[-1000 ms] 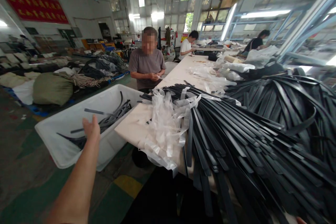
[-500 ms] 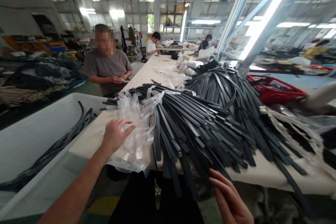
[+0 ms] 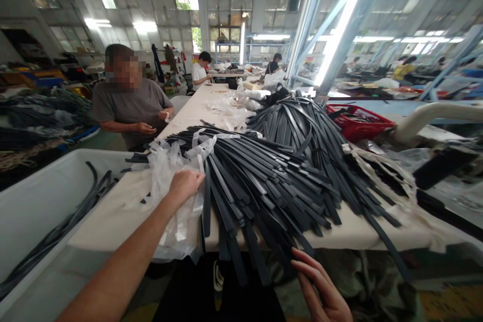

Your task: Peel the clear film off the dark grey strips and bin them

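Observation:
My left hand (image 3: 186, 186) is closed in a pinch at the right edge of a heap of translucent white plastic strips (image 3: 166, 163); its fingertips are on one strip, close beside the black straps. A large fan of flat black straps (image 3: 256, 176) lies over the table, with their ends hanging past the front edge. My right hand (image 3: 320, 284) is low at the right, fingers stretched out, by the hanging strap ends. Its fingertips are against or very near one strap, and its thumb cannot be made out.
A white bin (image 3: 45, 181) holding black straps stands at the left of the cream-covered table (image 3: 109, 221). A second strap pile (image 3: 298, 121) and a red basket (image 3: 358, 123) lie behind. Across the table's left side sits a co-worker (image 3: 130, 95); other people work farther back.
My left hand has gone from open above the plastic to a pinch at its right edge. The right hand keeps nearly the same pose. The view has turned right.

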Demonstrator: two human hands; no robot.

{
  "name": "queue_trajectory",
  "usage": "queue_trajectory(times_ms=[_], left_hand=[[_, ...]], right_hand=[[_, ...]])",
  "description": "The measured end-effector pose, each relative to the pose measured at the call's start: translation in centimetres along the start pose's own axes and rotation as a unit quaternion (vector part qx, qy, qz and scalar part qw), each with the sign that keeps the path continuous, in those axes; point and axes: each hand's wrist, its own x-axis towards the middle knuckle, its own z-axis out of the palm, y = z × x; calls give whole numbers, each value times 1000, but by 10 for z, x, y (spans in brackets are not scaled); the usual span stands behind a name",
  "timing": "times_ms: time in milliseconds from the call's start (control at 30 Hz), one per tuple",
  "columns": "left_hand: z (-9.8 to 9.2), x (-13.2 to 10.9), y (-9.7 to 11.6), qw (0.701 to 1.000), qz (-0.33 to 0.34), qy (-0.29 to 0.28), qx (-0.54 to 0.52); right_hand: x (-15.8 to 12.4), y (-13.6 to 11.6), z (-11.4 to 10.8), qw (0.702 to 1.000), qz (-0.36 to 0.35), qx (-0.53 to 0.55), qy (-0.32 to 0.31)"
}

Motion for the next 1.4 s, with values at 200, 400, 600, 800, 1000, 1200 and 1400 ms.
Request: queue_trajectory(times_ms=[200,400,600,800,1000,1200,1400], left_hand=[[-51,43,-5,994,-6,55,-91],[-114,49,50,925,93,259,-262],[-81,-45,95,826,429,228,-285],[-22,-94,80,812,507,216,-192],[-5,-115,52,836,451,264,-165],[-4,-123,29,847,414,311,-119],[-17,-125,3,863,241,400,-194]], right_hand=[[2,4,5,999,26,22,14],[17,-19,15,983,110,146,-18],[51,-74,37,836,247,452,-191],[94,-105,74,668,333,592,-305],[117,-120,95,742,275,525,-313],[138,-125,121,833,230,401,-305],[193,-122,117,954,112,211,-180]])
